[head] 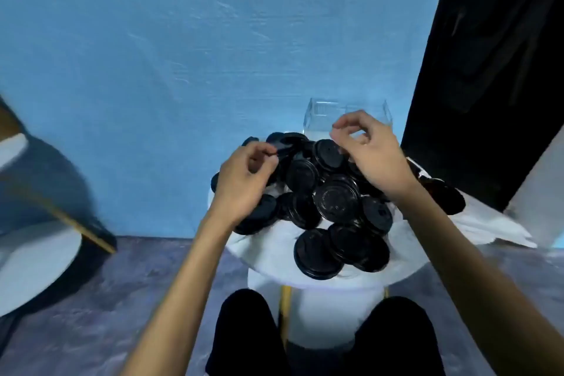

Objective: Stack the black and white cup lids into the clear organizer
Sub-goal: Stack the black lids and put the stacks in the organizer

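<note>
While the lids [335,201] lie in a loose heap on the small white table [406,256], we judge the step in hand to be picking, not yet stacking. Nearest us, several black lids overlap at the table's front edge; only black ones are plain to see, and any white ones cannot be told from the white cloth beneath. Further in, our left hand [241,180] has its fingers curled, thumb and forefinger pinching the rim of a black lid [282,149] at the far left of the heap. Our right hand [370,156] hovers over the far right of the heap, fingers curled toward the thumb; whether it holds something thin and pale, we cannot tell. Beyond both hands, the organizer [320,113] stands at the table's back edge against the blue wall; it looks to hold no lids yet, though its lower part is hidden. Next move, as we judge it: lift the pinched lid free, turn it flat and carry it over the organizer's rim.
</note>
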`<state>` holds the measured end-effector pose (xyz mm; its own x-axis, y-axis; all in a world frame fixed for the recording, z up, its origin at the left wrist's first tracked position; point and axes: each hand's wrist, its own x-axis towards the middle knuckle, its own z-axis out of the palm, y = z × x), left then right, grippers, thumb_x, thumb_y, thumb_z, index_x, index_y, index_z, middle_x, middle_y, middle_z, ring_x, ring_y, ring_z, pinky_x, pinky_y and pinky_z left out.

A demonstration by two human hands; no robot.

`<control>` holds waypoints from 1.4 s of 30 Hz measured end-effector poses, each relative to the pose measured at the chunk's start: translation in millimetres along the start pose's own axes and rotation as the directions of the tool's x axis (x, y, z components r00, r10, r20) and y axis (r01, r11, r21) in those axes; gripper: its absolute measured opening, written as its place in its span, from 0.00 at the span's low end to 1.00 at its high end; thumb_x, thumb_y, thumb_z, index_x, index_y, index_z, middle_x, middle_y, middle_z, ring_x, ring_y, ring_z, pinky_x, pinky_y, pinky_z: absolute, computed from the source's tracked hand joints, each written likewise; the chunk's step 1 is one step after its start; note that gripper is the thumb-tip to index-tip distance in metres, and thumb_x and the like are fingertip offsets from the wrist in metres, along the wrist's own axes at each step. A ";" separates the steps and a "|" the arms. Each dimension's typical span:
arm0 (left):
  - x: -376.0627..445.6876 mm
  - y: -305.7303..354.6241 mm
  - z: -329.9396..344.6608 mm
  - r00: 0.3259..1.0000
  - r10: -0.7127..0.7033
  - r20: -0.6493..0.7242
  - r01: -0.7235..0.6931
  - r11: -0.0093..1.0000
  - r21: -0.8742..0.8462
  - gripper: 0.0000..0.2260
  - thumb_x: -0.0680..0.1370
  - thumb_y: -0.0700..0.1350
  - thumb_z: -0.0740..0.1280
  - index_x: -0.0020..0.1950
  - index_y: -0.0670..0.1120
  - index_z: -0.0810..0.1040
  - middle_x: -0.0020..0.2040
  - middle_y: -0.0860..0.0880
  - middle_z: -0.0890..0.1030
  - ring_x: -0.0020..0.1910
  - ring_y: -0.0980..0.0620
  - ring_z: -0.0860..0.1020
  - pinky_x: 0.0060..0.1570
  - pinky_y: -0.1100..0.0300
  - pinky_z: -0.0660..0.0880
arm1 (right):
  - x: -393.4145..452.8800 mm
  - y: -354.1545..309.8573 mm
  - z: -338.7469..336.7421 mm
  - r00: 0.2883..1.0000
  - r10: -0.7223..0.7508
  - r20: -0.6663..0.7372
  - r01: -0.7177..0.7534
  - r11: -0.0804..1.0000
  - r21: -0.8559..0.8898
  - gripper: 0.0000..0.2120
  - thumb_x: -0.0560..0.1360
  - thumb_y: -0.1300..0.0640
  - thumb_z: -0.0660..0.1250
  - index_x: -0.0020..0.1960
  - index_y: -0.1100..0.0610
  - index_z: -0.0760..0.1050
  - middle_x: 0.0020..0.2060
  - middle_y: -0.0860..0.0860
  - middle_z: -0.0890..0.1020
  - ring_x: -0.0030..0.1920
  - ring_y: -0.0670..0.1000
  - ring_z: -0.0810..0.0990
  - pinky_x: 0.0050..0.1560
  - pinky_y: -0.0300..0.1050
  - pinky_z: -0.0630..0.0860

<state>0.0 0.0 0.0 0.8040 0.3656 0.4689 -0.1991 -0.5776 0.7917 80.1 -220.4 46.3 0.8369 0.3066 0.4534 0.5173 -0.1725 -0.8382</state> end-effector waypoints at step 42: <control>32.5 -56.2 9.6 0.997 0.017 -0.077 -0.021 0.999 -0.048 0.26 0.68 0.54 0.79 0.64 0.68 0.77 0.62 0.63 0.75 0.60 0.67 0.77 0.62 0.59 0.76 | 63.2 43.2 63.8 0.892 0.160 0.424 0.282 0.535 -0.796 0.29 0.72 0.34 0.71 0.66 0.50 0.77 0.58 0.50 0.73 0.60 0.53 0.69 0.62 0.47 0.69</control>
<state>42.7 37.3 -33.0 0.7550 0.4106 0.5113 -0.2429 -0.5491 0.7997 144.0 -148.8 19.4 0.7533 0.6422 0.1416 0.6553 -0.7511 -0.0796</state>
